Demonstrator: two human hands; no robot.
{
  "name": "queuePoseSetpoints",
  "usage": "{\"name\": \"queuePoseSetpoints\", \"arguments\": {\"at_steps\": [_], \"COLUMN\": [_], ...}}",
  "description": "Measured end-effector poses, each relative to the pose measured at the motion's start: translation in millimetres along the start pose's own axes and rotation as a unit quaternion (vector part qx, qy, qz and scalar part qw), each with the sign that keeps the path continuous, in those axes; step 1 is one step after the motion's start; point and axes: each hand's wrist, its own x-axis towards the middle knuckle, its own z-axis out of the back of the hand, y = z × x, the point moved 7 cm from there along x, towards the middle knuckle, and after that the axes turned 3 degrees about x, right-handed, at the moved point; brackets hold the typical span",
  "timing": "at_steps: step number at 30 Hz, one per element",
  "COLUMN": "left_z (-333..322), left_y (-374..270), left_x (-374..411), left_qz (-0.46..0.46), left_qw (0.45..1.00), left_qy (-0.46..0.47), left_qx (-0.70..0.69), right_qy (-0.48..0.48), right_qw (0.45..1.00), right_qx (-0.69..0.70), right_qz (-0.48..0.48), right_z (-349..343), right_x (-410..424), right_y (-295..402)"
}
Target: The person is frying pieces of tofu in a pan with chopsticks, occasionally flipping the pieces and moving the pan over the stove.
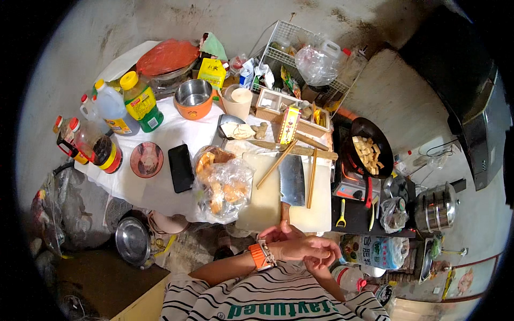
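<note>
My left hand, with an orange-banded watch on its wrist, crosses over my right hand in front of my striped shirt. Nothing shows in either hand, though they partly hide each other. Just beyond them is the handle of a cleaver, which lies on a white cutting board. Wooden chopsticks rest on both sides of the blade. Left of the board, a clear plastic bag holds browned food pieces. A black phone lies on the white cloth.
At the right, a wok with cubed food sits on a stove, its red handle toward me. A yellow peeler and a steamer pot are near. Bottles, an orange pot and a condiment box stand farther back.
</note>
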Motion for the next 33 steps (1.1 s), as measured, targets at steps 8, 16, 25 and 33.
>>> {"name": "queuePoseSetpoints", "arguments": {"at_steps": [8, 16, 25, 33], "left_z": [37.5, 128.1, 162.0, 164.4], "left_y": [9.6, -19.3, 18.7, 20.9], "left_x": [-20.2, -102.5, -136.4, -140.8], "left_qz": [0.026, -0.231, -0.150, -0.157], "left_qw": [0.994, 0.920, 0.906, 0.896], "left_qy": [-0.075, -0.201, -0.350, -0.339], "left_qx": [-0.078, -0.247, -0.186, -0.239], "right_qy": [0.012, -0.428, -0.548, -0.554], "right_qw": [0.984, 0.857, 0.773, 0.767], "right_qx": [0.176, 0.128, -0.092, -0.153], "right_qz": [0.000, 0.257, 0.305, 0.287], "right_z": [15.5, 121.6, 142.5, 129.8], "right_x": [-9.0, -64.0, -51.4, -46.5], "right_y": [13.6, 36.3, 11.0, 20.7]}}
